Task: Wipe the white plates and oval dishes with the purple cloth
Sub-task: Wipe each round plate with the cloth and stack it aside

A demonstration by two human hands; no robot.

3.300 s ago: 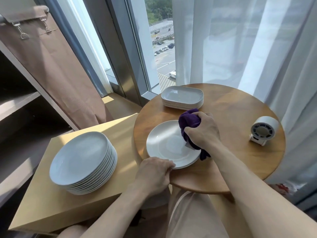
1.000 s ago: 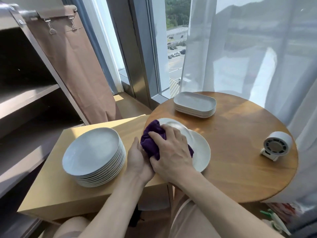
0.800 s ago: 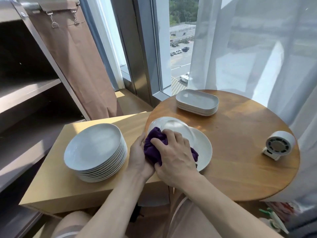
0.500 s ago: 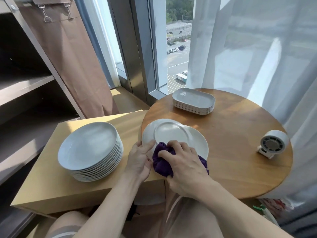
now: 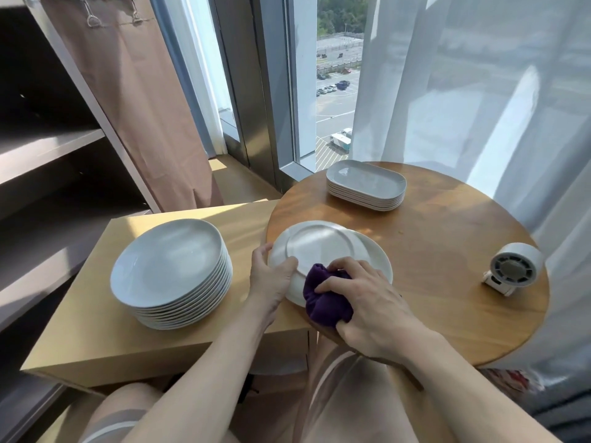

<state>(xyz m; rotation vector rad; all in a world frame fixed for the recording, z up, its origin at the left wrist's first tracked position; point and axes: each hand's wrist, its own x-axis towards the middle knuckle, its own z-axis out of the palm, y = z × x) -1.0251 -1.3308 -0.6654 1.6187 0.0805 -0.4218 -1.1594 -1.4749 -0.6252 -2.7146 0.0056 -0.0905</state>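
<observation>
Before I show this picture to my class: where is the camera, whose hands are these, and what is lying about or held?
No machine here: a person wears one camera on the head, looking down, so both arms are their own. The left hand grips the rim of an upturned plate, which lies on a second plate on the round wooden table. The right hand holds a bunched purple cloth against the upturned plate's near edge. Farther back sits a stack of oval dishes; to the right, a small white device with a grille. A stack of round plates stands on a tan box to the left.
</observation>
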